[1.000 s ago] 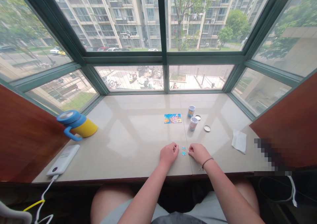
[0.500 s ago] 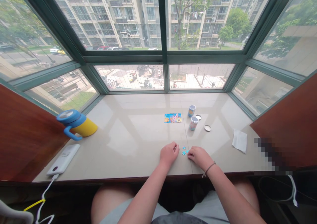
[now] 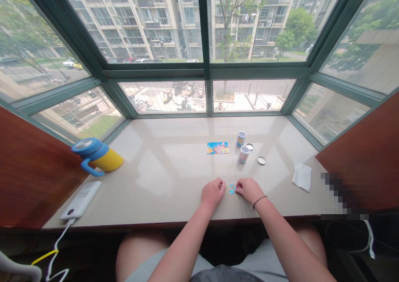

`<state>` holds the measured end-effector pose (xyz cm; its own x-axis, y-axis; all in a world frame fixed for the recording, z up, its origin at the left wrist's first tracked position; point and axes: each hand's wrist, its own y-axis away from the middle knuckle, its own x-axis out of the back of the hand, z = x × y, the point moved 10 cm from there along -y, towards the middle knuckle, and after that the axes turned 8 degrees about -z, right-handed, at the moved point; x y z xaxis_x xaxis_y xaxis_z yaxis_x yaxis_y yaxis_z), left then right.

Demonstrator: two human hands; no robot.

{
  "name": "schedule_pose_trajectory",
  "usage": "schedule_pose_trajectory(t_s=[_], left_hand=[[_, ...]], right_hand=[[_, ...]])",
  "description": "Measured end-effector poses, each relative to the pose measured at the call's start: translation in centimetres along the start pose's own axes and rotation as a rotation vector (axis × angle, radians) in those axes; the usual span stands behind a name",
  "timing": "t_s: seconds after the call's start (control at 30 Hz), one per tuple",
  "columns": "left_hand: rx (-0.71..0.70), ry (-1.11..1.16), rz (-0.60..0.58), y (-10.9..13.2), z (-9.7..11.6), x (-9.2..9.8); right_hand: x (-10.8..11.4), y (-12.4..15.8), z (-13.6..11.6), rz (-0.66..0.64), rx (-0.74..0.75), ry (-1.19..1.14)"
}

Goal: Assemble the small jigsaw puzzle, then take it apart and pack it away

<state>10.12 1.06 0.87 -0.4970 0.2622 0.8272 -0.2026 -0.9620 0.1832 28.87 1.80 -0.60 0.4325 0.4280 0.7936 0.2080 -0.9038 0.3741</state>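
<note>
Both my hands rest on a glossy beige window counter (image 3: 174, 165). My left hand (image 3: 213, 193) is curled into a loose fist just left of a few small blue puzzle pieces (image 3: 231, 188); what it holds, if anything, is hidden. My right hand (image 3: 248, 189) has its fingers pinched together and touches the pieces from the right. Farther back lie a small finished colourful puzzle (image 3: 217, 147), two little printed cans (image 3: 244, 154) (image 3: 241, 139) and their two round lids (image 3: 261, 160) (image 3: 249, 146).
A yellow and blue jug (image 3: 96, 157) lies on its side at the left. A white power bank (image 3: 81, 200) with a cable sits near the front left edge. A white tissue (image 3: 302, 176) lies at the right. Wooden side panels and green window frames enclose the counter.
My right hand has slid a little forward and left, closing onto the blue pieces, which now sit tighter together. My left hand has hardly moved.
</note>
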Motion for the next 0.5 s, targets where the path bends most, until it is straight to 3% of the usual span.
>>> schedule_pose_trajectory(t_s=[0.17, 0.37, 0.5], left_hand=[[0.021, -0.010, -0.009, 0.1, 0.1, 0.1], [0.018, -0.011, -0.009, 0.1, 0.0, 0.1], [0.012, -0.011, -0.007, 0.1, 0.0, 0.2]], right_hand=[[-0.1, 0.0, 0.1, -0.042, -0.001, -0.043], [1.1, -0.1, -0.6, 0.042, 0.060, -0.189], [0.7, -0.9, -1.3, 0.028, 0.067, -0.238]])
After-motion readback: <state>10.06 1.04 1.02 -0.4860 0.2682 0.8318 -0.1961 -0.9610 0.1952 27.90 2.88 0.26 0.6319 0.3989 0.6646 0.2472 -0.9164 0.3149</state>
